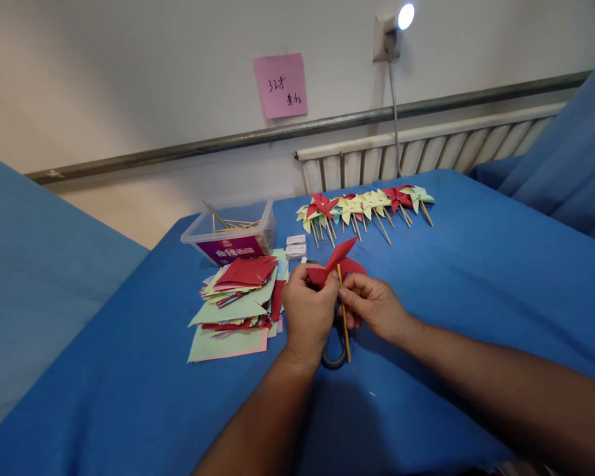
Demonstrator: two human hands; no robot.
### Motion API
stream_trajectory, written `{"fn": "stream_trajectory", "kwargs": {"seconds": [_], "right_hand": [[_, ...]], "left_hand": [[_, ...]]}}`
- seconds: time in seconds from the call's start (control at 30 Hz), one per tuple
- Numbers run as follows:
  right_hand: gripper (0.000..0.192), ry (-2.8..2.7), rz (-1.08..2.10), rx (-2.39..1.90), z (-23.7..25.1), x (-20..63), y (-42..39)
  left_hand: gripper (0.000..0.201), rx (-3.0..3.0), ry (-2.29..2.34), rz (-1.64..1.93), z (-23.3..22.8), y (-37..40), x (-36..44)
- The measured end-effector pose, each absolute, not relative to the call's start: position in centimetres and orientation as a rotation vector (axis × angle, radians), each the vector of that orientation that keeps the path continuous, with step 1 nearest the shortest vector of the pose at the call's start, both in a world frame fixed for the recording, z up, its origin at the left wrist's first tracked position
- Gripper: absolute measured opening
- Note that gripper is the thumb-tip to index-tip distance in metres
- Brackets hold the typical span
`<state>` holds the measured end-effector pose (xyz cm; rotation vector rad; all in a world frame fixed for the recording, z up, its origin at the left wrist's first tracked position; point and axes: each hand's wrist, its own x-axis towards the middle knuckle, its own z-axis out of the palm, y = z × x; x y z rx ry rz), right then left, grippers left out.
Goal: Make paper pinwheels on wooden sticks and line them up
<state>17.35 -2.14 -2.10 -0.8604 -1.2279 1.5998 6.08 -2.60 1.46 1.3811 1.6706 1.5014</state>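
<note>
A red paper pinwheel (341, 261) is held up over the blue table (476, 277). My left hand (308, 316) grips its lower left folds. The thumb and fingers of my right hand (374, 305) pinch a thin wooden stick (344, 317) that runs down from the pinwheel's middle. Beneath my hands lies a pair of scissors (333, 354), mostly hidden, with only one grey handle loop showing.
A pile of red, green and pink paper squares (238, 297) lies left of my hands. Behind it stand a clear plastic box with sticks (231, 233) and two small white boxes (296, 245). A row of several finished pinwheels (364, 206) lies at the table's far edge, by a radiator (426, 149).
</note>
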Motion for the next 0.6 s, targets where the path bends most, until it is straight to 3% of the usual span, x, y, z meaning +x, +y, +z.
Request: {"fn": "stream_trajectory", "kwargs": {"seconds": [0.6], "right_hand": [[0.041, -1.171, 1.517, -0.897, -1.76, 17.82, -1.21]], "left_hand": [[0.014, 1.461, 1.409, 1.57, 1.02, -2.89, 6.06]]}}
